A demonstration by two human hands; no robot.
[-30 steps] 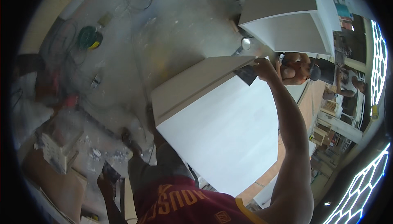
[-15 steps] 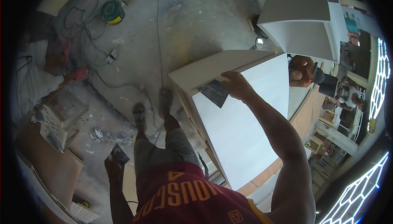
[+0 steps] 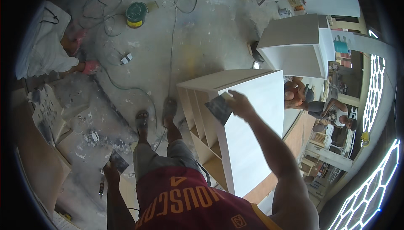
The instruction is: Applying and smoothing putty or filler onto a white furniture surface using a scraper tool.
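Observation:
My right hand [image 3: 240, 105] grips a flat, dark, square putty scraper [image 3: 218, 109] with a pale tan part by the thumb. It is over the near corner of a white cabinet [image 3: 252, 133]; I cannot tell whether the blade touches it. The cabinet's left side has open, wood-coloured compartments [image 3: 197, 116]. Low on my left, my left hand [image 3: 112, 173] is closed on a second dark, square putty scraper [image 3: 119, 162], away from the cabinet. The fingers of that hand are partly hidden.
A second white cabinet [image 3: 290, 36] stands beyond the first. A green bucket [image 3: 136, 14] and loose cables [image 3: 171, 62] are on the stained floor. At left, a person in pink gloves [image 3: 90, 67] bends near a pale perforated piece [image 3: 49, 110]. Two people [image 3: 338, 111] sit at right.
My right hand has lifted slightly off the cabinet top with its scraper, its fingers looser. The view has shifted, showing the cabinet's open compartments. My left hand still holds its scraper low.

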